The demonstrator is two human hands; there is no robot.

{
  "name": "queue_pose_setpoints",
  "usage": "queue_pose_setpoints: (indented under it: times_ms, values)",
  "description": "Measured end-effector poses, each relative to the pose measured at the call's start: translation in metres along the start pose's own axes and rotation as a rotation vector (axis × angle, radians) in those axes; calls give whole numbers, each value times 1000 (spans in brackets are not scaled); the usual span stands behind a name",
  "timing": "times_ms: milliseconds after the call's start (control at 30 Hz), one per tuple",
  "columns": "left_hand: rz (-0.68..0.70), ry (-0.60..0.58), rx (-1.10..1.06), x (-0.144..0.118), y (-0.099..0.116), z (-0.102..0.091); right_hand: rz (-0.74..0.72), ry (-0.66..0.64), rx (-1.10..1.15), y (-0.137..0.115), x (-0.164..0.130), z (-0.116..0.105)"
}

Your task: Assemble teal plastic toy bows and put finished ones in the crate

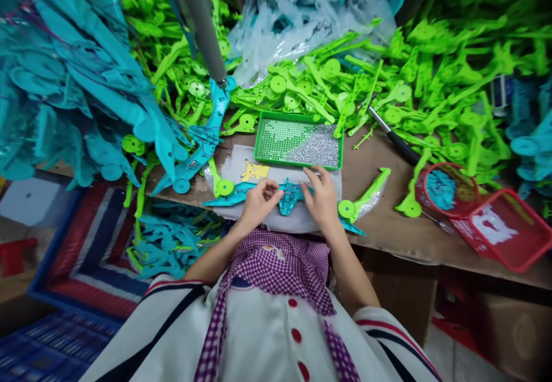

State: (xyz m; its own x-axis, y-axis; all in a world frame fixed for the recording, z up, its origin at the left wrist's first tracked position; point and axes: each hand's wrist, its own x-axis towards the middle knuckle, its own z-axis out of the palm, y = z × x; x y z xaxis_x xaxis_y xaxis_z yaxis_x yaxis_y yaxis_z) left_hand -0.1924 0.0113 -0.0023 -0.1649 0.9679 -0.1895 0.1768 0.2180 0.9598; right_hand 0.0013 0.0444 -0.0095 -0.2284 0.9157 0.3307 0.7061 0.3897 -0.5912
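A blue plastic part (288, 202) shaped like a bow lies crosswise on a pale cloth (278, 221) at the table's front edge. Over its left side, my left hand (260, 201) pinches thumb and fingertips together; whatever is between them is too small to make out. My right hand (322, 199) rests at the part's right side with fingers apart, the fingertips close to the green tray's front edge. That perforated tray (257, 140) holds a heap of small silver metal pieces (317, 145). Two green plastic arms flank the blue part, one at the right (366, 195).
Green plastic parts (310, 83) and blue ones (86, 83) are piled behind and left. A grey tool (200, 25) hangs above another blue part (211, 132). A black-handled tool (401, 146) and red baskets (513, 229) are on the right. A striped bin (81, 249) stands lower left.
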Motion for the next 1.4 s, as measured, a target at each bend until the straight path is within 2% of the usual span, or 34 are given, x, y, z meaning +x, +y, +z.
queue_pose_setpoints:
  times_ms: [100, 200, 300, 367, 433, 500, 600, 667, 700, 767, 833, 933, 1100, 1167, 1300, 1400]
  values:
    - [-83, 34, -54, -7, -8, -4, -13, 165, 24, -12, -28, -5]
    - [-143, 31, -107, -15, -12, -4, -41, 235, -58, -27, -66, -3]
    - [-142, -67, -135, -24, -8, -3, -165, 151, -61, -35, -80, 11]
    - [-111, -186, -110, -30, 0, -9, -223, 56, -33, -36, -77, 20]
    - [-69, -324, -51, -35, 10, -19, -255, 29, -19, -34, -70, 23]
    - [11, -403, 57, -33, 22, -30, -305, 60, -23, -33, -65, 21]
    - [296, -405, 309, -9, 42, -33, -361, 46, -33, -33, -63, 14]
    - [515, -459, 497, 17, 52, -20, -360, -3, -22, -35, -65, 11]
    - [581, -525, 568, 30, 54, -10, -361, -22, -8, -35, -65, 10]
    - [673, -680, 629, 50, 53, 11, -364, -31, 20, -37, -66, 8]
    - [728, -763, 617, 61, 44, 26, -365, -12, 27, -38, -67, 7]
    - [737, -696, 536, 59, 21, 28, -348, 13, 27, -38, -71, 5]
    - [721, -517, 453, 42, -11, -1, -373, 50, 8, -32, -77, -1]
    - [722, -470, 481, 36, -17, -10, -368, 74, -52, -28, -75, -4]
    - [684, -425, 586, 24, -25, -19, -252, 90, -77, -24, -62, -9]
    - [741, -359, 588, 16, -25, -18, -353, 2, -12, -29, -55, -7]
